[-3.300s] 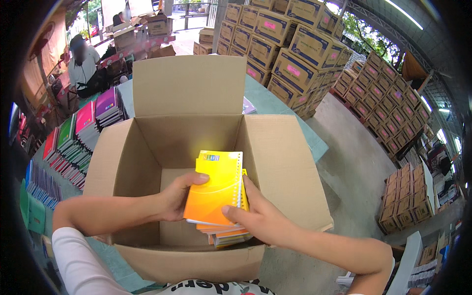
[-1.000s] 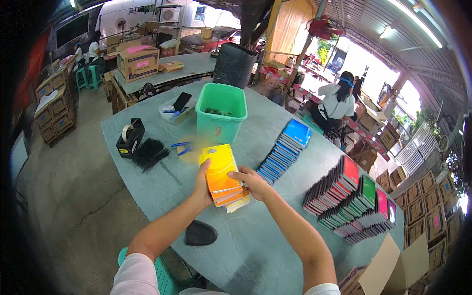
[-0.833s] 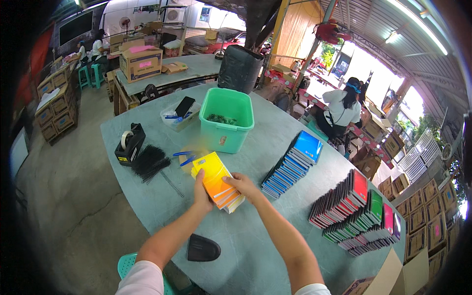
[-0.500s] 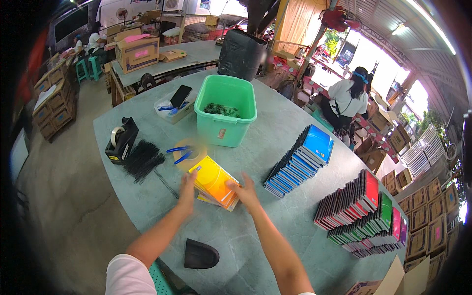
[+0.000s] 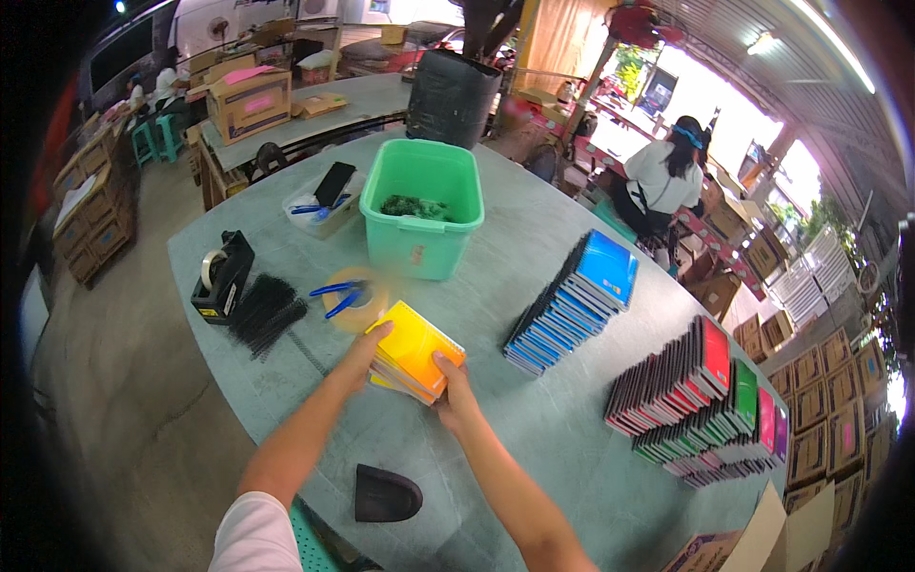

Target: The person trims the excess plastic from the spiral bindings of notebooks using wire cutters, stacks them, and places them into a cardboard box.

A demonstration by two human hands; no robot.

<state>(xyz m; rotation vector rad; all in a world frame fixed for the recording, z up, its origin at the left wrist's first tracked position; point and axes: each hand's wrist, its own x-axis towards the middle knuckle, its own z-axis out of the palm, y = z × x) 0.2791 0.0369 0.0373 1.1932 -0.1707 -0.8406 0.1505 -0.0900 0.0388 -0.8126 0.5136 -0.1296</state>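
Note:
Between my two hands is a small stack of yellow spiral notebooks (image 5: pixel 417 351), its sides held slightly tilted above the grey table. My left hand (image 5: pixel 363 354) grips the stack's left side, thumb on the top cover. On the right edge my right hand (image 5: pixel 457 393) is closed, its thumb pressed on the cover and its fingers underneath. Just beyond the stack lies a roll of tape (image 5: pixel 374 313) with blue-handled pliers (image 5: pixel 340 294) on it. Black spiral binding coils (image 5: pixel 268 313) are heaped to the left, with one loose coil stretching toward my left hand.
A green bin (image 5: pixel 419 250) holding dark coils stands at the far side. Left of it are a tape dispenser (image 5: pixel 225 275) and a tray with a phone (image 5: pixel 335 183). Blue notebooks (image 5: pixel 575 297) and red notebooks (image 5: pixel 670 374) are stacked rightward. A black curved object (image 5: pixel 387 493) lies near me.
My right hand has closed onto the notebooks' right edge, where its fingers were more spread before. The stack is now gripped from both sides. The whole view has shifted slightly.

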